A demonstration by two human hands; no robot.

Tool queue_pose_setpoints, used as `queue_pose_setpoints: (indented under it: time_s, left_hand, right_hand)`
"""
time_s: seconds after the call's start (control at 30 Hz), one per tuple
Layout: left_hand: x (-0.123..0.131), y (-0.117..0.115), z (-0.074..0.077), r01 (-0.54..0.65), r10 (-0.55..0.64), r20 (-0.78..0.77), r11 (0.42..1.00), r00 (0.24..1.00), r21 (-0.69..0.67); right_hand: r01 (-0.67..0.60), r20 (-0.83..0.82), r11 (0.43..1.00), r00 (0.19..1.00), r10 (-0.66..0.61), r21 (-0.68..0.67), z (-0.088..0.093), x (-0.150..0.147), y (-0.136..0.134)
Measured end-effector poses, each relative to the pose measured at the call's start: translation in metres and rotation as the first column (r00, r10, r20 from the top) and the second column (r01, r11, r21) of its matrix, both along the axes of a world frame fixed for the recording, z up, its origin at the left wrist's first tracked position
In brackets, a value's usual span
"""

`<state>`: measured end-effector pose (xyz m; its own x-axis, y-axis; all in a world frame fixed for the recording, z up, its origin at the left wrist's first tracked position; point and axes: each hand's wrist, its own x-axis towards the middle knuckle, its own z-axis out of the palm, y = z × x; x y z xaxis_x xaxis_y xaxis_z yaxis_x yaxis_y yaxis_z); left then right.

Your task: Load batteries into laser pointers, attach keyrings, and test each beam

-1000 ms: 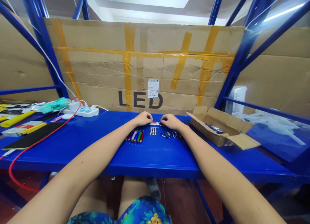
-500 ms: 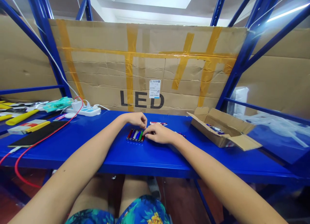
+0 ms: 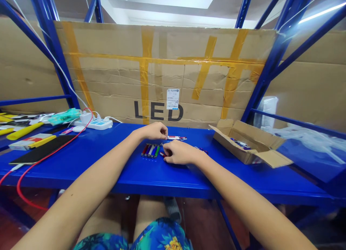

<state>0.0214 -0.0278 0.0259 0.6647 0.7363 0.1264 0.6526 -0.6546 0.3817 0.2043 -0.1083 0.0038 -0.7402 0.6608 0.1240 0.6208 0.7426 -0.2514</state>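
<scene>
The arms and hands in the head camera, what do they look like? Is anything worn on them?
Nothing is worn on them. There are no sleeves, and the left hand and right hand have no gloves, and no watch, ring or bracelet shows. Lower down are shorts in a blue-green floral print with yellow flowers.

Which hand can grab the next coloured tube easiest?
Probably the right. The right hand lies just beside the row of tubes, fingers on a red tube; the left hand is farther back, at the silver piece.

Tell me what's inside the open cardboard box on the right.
A few small blue and silver items show inside the cardboard box. Its near wall hides the rest of the floor.
</scene>
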Motion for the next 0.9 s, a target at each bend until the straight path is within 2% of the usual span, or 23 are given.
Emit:
queue_pose_setpoints:
  time_s: [0.1,0.2,0.33,0.5,0.7,0.9]
  left_hand:
    - [0.007,-0.011,0.000,0.045,-0.042,-0.070,0.998,0.997,0.047]
    - [0.015,-0.021,-0.001,0.077,-0.071,-0.121,0.996,0.990,0.048]
    - [0.021,-0.024,-0.004,0.101,-0.087,-0.147,0.991,0.985,0.086]
    - [0.021,-0.020,-0.008,0.092,-0.073,-0.174,0.990,0.982,0.105]
    - [0.024,-0.019,-0.012,0.124,-0.116,-0.144,0.991,0.983,0.044]
    - [0.025,-0.023,-0.011,0.072,-0.064,-0.177,0.997,0.982,0.039]
  right_hand:
    - [0.077,-0.030,0.989,0.996,-0.081,-0.125,0.008,0.025,0.007]
    - [0.174,-0.204,0.961,0.954,-0.218,-0.214,0.015,0.061,0.023]
    - [0.217,-0.300,0.932,0.904,-0.304,-0.290,0.013,0.092,0.043]
    - [0.218,-0.323,0.930,0.893,-0.312,-0.296,0.004,0.087,0.049]
    - [0.172,-0.322,0.934,0.906,-0.275,-0.314,0.001,0.079,0.047]
    - [0.154,-0.334,0.934,0.905,-0.263,-0.321,-0.001,0.080,0.049]
